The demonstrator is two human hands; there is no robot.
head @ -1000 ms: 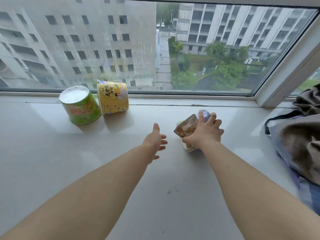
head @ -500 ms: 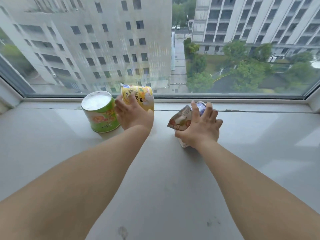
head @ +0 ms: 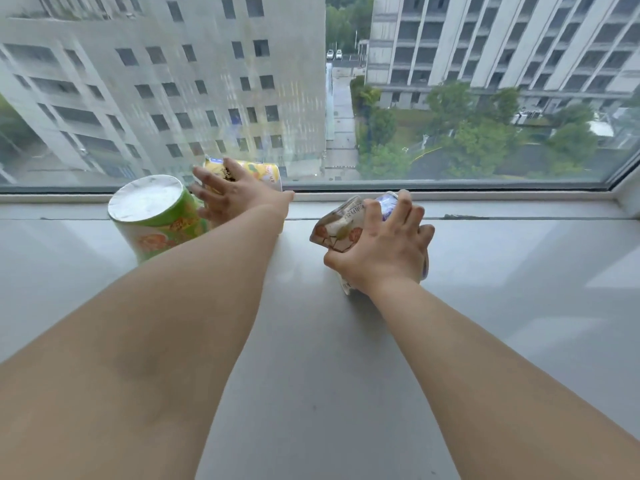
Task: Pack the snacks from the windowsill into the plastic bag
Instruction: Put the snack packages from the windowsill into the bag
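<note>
A green snack tub (head: 157, 220) with a white lid stands on the grey windowsill (head: 346, 358) at the left. Just behind it, against the window frame, is a yellow snack tub (head: 263, 173); my left hand (head: 235, 199) lies over its front with the fingers spread around it. To the right, my right hand (head: 384, 247) is closed over small snack packets (head: 337, 226), one beige with a red print and one purple-white, and presses them onto the sill. No plastic bag is in view.
The window pane (head: 415, 98) and its frame rise directly behind the snacks. The frame's corner post (head: 628, 192) stands at the far right. Bare sill stretches to the right of my right hand and toward me.
My left hand went from hovering open mid-sill to the yellow tub and now covers it. My right hand stayed on the packets. The view shifted left and closer; the cloth at the right is out of sight.
</note>
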